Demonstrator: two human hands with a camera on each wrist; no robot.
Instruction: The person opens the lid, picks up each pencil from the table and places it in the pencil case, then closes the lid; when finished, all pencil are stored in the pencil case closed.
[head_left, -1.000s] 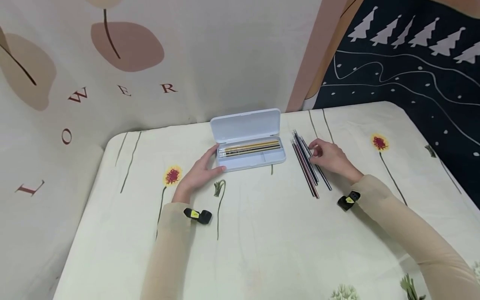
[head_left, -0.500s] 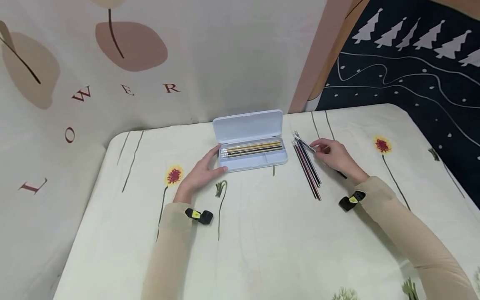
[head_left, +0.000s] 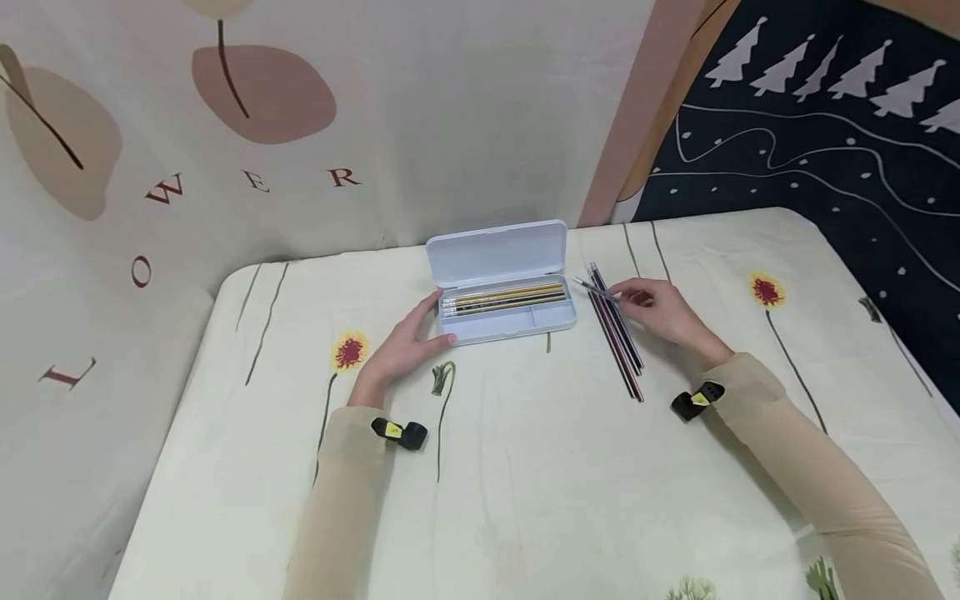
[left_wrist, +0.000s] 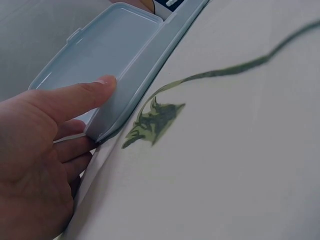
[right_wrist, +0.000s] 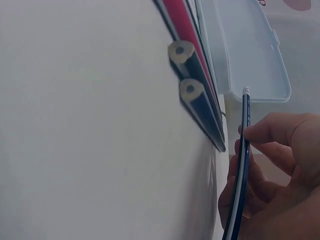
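My left hand holds the left end of an open pale blue pencil case. In the left wrist view its thumb presses the front wall, with the other fingers at the end. Several gold and black pencils lie in the case's rear compartment. My right hand pinches a dark blue and white striped pencil between thumb and fingers, its capped end toward the case. Loose dark and red pencils lie on the cloth below that hand.
The case's lid stands raised at the back, near the white wall cloth. The case's front part has a small divided section at right. A flower-printed cloth covers the table.
My right hand has picked the striped pencil out of the loose bunch and turned it, its capped end swinging left toward the case. The left hand stays at the case.
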